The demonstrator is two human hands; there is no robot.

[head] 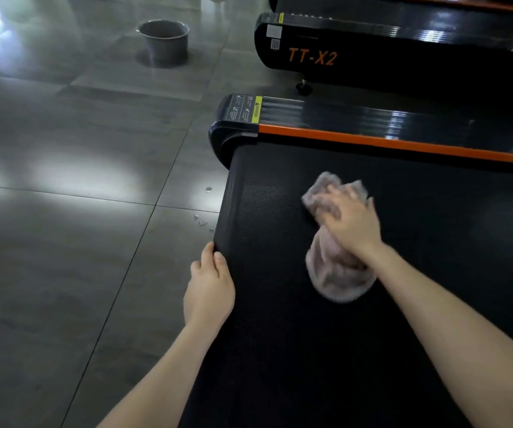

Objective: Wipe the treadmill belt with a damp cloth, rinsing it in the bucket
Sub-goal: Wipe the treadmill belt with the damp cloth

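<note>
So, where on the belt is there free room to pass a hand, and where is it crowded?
Free: the belt strip between the cloth and the orange rail, and the near part between the two forearms. Crowded: the middle, where the right hand presses the cloth, and the end edge, which the left hand grips.

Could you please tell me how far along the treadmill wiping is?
Done: drops on the floor beside the belt suggest the cloth was already wetted. Now the right hand presses it on the belt while the left hand grips the belt's edge. Which parts are wiped cannot be told; a rinse in the bucket probably remains.
</note>
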